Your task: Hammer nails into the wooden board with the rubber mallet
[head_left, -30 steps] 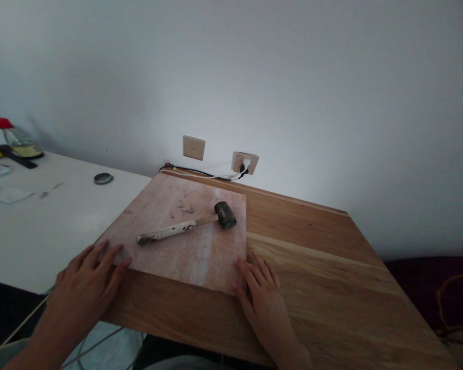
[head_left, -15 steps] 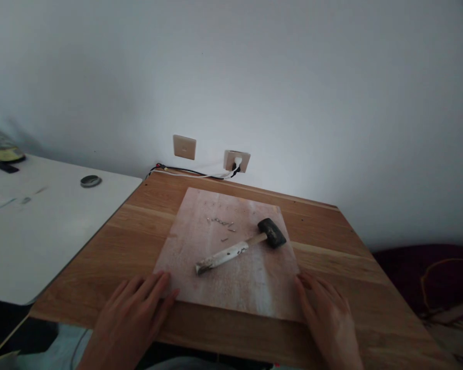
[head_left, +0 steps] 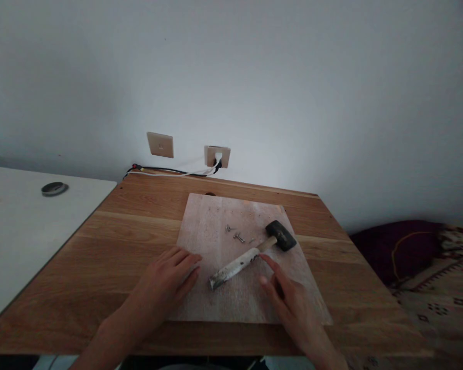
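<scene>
A rubber mallet (head_left: 235, 264) lies slantwise on a pale wooden board (head_left: 231, 306), its black head (head_left: 281, 235) at the upper right and its white, chipped handle toward the lower left. Several small metal screws or nails (head_left: 238, 237) lie loose behind the handle. My left hand (head_left: 173, 275) rests over the board's left edge, fingers stretched out and holding nothing. Over the right part of the board is my right hand (head_left: 289, 298), its thumb and index finger apart. That index fingertip is at the handle near the head; whether it touches I cannot tell.
The board lies on a wooden table (head_left: 111, 252) against a wall. Cables (head_left: 170, 170) run along the table's back edge to a wall socket (head_left: 218, 156). A white table (head_left: 19, 226) on the left bears a round grey lid-like object (head_left: 54, 188). Patterned fabric (head_left: 440, 303) is at the right.
The view has turned slightly right. Both hands have moved from the board's near corners: the left farther up its edge, the right inward to the mallet handle. The small metal pieces lie more bunched.
</scene>
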`<act>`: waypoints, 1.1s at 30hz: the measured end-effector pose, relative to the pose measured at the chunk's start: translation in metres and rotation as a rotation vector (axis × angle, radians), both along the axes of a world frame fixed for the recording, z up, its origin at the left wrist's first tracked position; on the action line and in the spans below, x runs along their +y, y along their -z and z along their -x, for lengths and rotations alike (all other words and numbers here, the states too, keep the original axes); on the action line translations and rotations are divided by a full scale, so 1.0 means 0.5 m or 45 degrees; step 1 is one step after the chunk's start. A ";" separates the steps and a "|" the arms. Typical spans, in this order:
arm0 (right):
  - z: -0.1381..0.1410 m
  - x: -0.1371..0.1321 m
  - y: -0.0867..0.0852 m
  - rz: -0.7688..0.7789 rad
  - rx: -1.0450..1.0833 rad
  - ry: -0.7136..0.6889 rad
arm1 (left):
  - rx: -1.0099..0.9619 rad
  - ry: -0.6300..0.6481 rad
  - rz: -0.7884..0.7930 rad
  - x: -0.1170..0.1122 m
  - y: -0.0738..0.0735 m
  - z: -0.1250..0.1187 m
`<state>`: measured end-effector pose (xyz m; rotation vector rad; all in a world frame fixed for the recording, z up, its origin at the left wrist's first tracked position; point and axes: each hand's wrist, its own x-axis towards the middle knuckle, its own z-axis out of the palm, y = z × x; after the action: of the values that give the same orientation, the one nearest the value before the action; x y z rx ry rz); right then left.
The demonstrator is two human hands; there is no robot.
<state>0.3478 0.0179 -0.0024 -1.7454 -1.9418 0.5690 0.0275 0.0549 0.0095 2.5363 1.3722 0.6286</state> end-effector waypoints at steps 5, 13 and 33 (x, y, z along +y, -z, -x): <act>0.098 0.052 -0.033 0.188 0.024 -0.206 | 0.225 0.028 0.104 0.110 -0.043 -0.071; 0.096 0.053 -0.023 0.322 0.408 -0.080 | 0.387 0.127 0.123 0.203 -0.035 -0.132; -0.052 -0.030 0.001 0.255 0.972 0.561 | -0.057 0.195 0.152 0.277 -0.005 -0.180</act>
<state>0.3738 0.0028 -0.0029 -1.6498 -0.9747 1.0851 0.1173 0.1936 0.0120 2.4870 1.1510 0.5539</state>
